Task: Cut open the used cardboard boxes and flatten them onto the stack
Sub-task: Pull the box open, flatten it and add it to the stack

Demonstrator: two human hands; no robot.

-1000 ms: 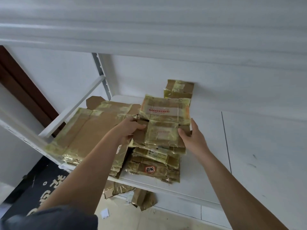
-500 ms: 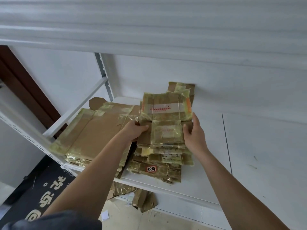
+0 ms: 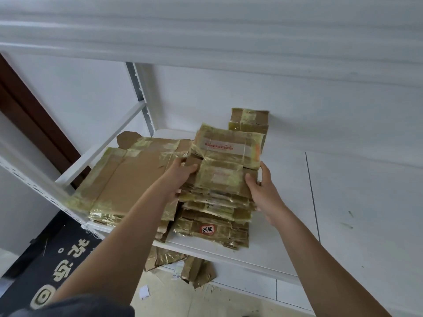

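Holding a flattened box (image 3: pixel 225 167) by its two side edges, left hand (image 3: pixel 180 177) curled on the left edge, right hand (image 3: pixel 263 186) curled on the right, the person has it on top of the smaller stack (image 3: pixel 215 216) on the white shelf (image 3: pixel 286 202), beside a bigger flat stack (image 3: pixel 128 177). Box looks light, stiff cardboard but floppy at the creases, and the glossy yellowish tape likely slick, so bare cardboard edges near mid-length seem the safest grip.

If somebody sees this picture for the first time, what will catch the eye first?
Two bare hands, the left hand and the right hand, grip the sides of a stack of flattened boxes on a white shelf. Left of it lies a large flattened box; cardboard scraps litter the floor below.
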